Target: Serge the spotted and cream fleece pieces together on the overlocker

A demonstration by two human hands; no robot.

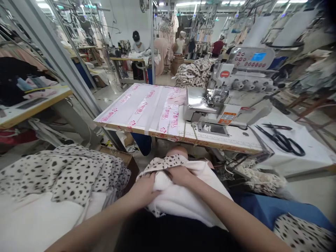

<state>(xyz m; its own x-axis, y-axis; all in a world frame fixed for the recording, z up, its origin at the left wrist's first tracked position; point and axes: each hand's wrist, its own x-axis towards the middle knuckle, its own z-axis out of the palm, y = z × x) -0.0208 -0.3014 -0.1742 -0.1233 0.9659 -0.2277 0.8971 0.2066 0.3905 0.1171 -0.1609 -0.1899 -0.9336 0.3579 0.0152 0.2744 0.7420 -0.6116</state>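
A white fleece piece point(181, 199) with a spotted cream edge point(162, 162) lies bunched on my lap. My left hand point(143, 190) is closed on its left side, fingers curled into the cloth. My right hand point(181, 175) grips the top of the same piece, just under the spotted edge. Both hands sit below the front edge of the sewing table point(147, 105). The overlock sewing machine point(225, 94) stands on that table, beyond my hands to the right.
A pile of spotted fabric pieces point(65, 171) lies to my left. Black scissors point(283, 140) rest on the table's right side. More spotted pieces point(194, 73) are stacked behind the machine. Other workers point(136, 42) sit at benches far back.
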